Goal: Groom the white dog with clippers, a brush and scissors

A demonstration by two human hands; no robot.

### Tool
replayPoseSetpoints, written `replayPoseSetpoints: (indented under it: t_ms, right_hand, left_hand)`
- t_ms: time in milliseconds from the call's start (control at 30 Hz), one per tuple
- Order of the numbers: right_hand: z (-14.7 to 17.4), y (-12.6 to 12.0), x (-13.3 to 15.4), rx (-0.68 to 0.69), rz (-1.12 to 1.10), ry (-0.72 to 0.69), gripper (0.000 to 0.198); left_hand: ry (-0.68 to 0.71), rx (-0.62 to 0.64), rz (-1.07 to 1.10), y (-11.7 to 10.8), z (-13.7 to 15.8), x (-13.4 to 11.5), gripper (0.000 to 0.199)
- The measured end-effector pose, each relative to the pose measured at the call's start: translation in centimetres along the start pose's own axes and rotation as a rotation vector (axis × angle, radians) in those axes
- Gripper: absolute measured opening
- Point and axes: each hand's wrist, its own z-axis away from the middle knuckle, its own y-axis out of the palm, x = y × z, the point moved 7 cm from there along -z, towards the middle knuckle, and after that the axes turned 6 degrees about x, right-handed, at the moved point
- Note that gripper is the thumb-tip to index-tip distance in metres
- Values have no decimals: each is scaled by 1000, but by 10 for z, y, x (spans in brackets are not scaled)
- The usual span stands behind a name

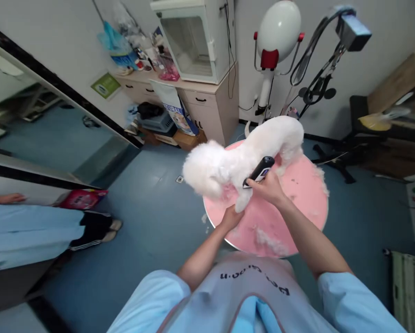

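A fluffy white dog [270, 136] stands on a round pink table [297, 208], its head toward the left. My left hand [232, 218] is closed around the end of one raised front leg [244, 199]. In my right hand [269, 186] is a black hair clipper [263, 167], its blade end against the upper part of that leg. Cut white fur [271, 243] lies on the table near me. The dog's face is blurred and turned down.
A white stand dryer [280, 30] and a hose dryer [353, 32] stand behind the table. A cabinet [207, 104] carries a glass-fronted box [190, 41]. A person in light blue [30, 231] stands at the left, beside a mirror or glass panel [55, 115].
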Motion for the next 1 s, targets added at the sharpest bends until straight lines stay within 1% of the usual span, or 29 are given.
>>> replayPoseSetpoints:
  t_ms: [67,133,167,200,267,333,400,433,533,567,600,633,700,767,800,833,900,967,1000]
  right_hand:
    - [2,-6,9,-123,-7,-20,27]
    - [-1,-10,22,-255,-13,-80,27]
    - [-2,-8,28,-288,12,-107,29]
    - [-2,-3,32,-290,58,-123,32]
    - [4,12,32,-243,177,-110,39]
    - [15,25,26,-177,280,-72,39]
    - [24,31,23,-148,333,-55,37]
    - [27,30,24,-165,337,-57,36]
    - [26,24,29,-291,338,-46,38]
    - [24,26,27,-305,351,-29,39]
    - [24,30,23,-288,367,-9,41]
    - [26,35,15,-246,378,13,42]
    - [39,50,-9,-134,353,54,40]
    - [63,60,-44,-69,242,115,35]
    - [79,63,-65,-68,154,161,33]
    - [97,63,-87,-107,46,219,33]
    - [138,59,-134,-253,-187,374,37]
    - [181,56,-179,-307,-413,557,37]
    - [201,50,-198,-332,-469,649,38]
  left_hand:
    - [37,27,-22,0,-4,7,32]
    - [41,50,-42,0,-9,15,31]
    - [41,59,-47,1,-11,19,30]
    - [43,66,-51,2,-13,23,31]
    - [52,78,-58,3,-15,28,35]
    - [54,89,-64,3,-16,31,38]
    - [53,93,-64,1,-16,33,37]
    - [55,92,-63,0,-16,33,35]
    - [63,82,-62,-3,-15,29,30]
    - [68,82,-61,-3,-16,28,30]
    - [71,83,-59,-3,-16,26,30]
    - [67,83,-62,-3,-16,25,30]
    - [52,93,-81,-3,-18,23,27]
    - [48,121,-96,-3,-21,22,22]
    - [54,142,-96,-3,-22,22,21]
    - [66,170,-86,-4,-25,21,21]
    - [70,250,-46,-8,-31,19,22]
    - [34,386,25,-12,-39,16,25]
    - [10,453,80,-15,-43,14,29]
